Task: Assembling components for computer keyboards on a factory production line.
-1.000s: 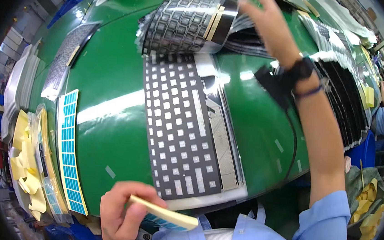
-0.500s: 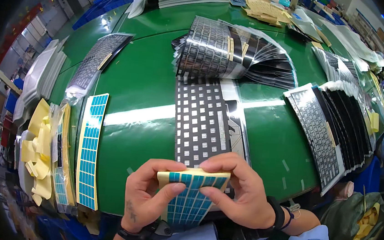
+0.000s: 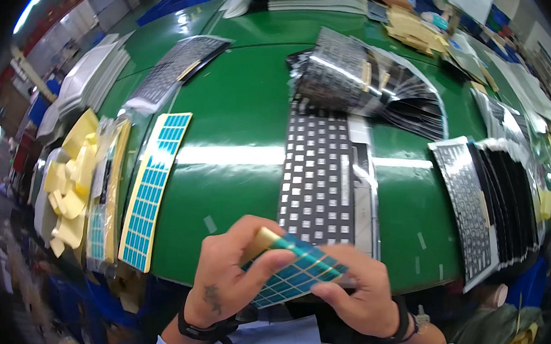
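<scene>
Your left hand (image 3: pixel 231 270) and right hand (image 3: pixel 362 291) pinch the blue-gridded sticker sheet (image 3: pixel 298 273) between thumbs and fingers, presumably to flex it; the perforated black keyboard sheet (image 3: pixel 316 182) lies just beyond your fingertips, likely for easy reach.

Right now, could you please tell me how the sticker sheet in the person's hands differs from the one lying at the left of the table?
The held sheet is between the left hand and right hand; the lying sheet is touched by neither.
The held sheet is curved, while the lying sheet is nearly flat.
Fingers partly cover the held sheet; the lying sheet is uncovered.
Both have blue stickers in a grid on pale yellow backing.
</scene>
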